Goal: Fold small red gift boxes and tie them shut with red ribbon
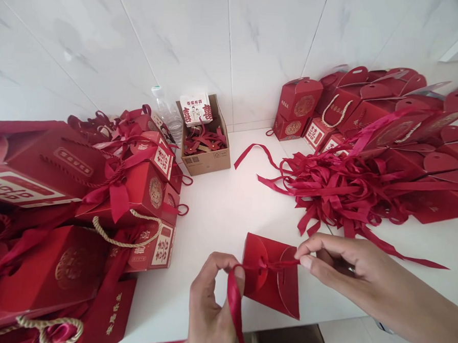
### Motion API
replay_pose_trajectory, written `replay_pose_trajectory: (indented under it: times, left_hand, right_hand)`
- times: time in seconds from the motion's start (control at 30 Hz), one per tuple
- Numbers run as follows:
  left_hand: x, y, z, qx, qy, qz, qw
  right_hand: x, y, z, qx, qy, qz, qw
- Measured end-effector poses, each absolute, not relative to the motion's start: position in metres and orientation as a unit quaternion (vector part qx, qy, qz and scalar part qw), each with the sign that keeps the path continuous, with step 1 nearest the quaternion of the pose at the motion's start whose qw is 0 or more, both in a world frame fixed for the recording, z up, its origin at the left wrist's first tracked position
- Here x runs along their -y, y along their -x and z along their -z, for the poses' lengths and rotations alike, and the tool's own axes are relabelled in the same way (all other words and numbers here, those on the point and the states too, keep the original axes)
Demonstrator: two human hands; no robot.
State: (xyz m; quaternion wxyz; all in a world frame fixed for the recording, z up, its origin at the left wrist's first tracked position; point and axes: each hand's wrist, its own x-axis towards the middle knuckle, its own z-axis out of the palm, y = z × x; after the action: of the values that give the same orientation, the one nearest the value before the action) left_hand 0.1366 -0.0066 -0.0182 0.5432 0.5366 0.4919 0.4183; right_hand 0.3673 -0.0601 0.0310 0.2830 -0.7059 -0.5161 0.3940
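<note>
A small red gift box (271, 291) with curved, overlapping flaps sits near the front edge of the white table. Across its top runs a red ribbon (236, 300), crossing or knotted near the middle of the flaps; I cannot tell which. At the box's left side, my left hand (216, 299) pinches the ribbon between thumb and finger, and the loose length hangs down past the wrist. My right hand (341, 267) grips the ribbon's other part at the box's right edge, thumb against fingertip. Between the two hands the ribbon looks drawn fairly straight.
Many red boxes with ribbons and rope handles, such as one box (159, 188), are stacked at left. A heap of loose red ribbons (339, 187) lies right, before more red boxes (299, 101). A cardboard carton (206, 162) and a clear plastic bottle (166, 112) stand by the tiled wall.
</note>
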Motion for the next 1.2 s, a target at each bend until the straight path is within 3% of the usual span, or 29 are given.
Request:
replay_pose_trajectory:
  times: [0.23, 0.5, 0.83, 1.03, 1.2]
  left_hand:
    - [-0.006, -0.127, 0.049, -0.475, -0.294, -0.401, 0.726]
    - [0.001, -0.134, 0.038, -0.465, -0.287, -0.418, 0.726]
    - [0.000, -0.138, 0.044, -0.458, -0.138, -0.460, 0.748]
    - [-0.007, -0.131, 0.033, -0.427, -0.037, -0.392, 0.814]
    - [-0.002, -0.122, 0.034, -0.399, -0.163, -0.380, 0.819]
  right_hand:
    - [0.078, -0.376, -0.005, 0.489, 0.754, -0.379, 0.220]
    - [0.083, -0.362, 0.006, 0.503, 0.760, -0.288, 0.294]
    - [0.085, -0.362, 0.021, 0.525, 0.747, -0.207, 0.352]
    - [0.096, -0.363, 0.028, 0.473, 0.789, -0.184, 0.347]
    - [0.097, -0.360, 0.036, 0.459, 0.812, -0.097, 0.347]
